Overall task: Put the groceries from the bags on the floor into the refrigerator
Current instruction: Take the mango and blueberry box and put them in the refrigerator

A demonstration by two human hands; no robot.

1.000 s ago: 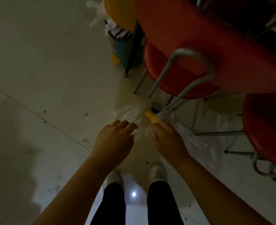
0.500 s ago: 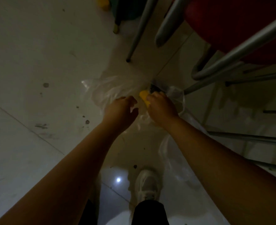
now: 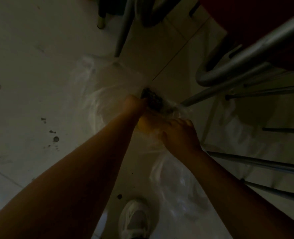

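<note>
A clear plastic bag (image 3: 94, 100) lies crumpled on the pale tiled floor. Inside it, a yellow item (image 3: 143, 129) shows between my two wrists, and a dark bundle (image 3: 154, 99) lies just beyond it. My left hand (image 3: 134, 105) reaches into the bag and touches the dark bundle; its fingers are hidden. My right hand (image 3: 179, 137) is closed on the bag's plastic beside the yellow item. A second clear bag (image 3: 177, 187) lies flat under my right forearm.
Grey metal chair legs (image 3: 246, 54) and a dark red seat (image 3: 263, 14) crowd the right and top right, very close to the bag. Another thin chair leg (image 3: 123, 31) stands at top centre. My white shoe (image 3: 135, 219) is at the bottom. The floor to the left is stained.
My head has dropped closer to the floor. My left hand has pushed forward past the yellow item to the dark bundle. My right hand has slid back and to the right on the plastic.
</note>
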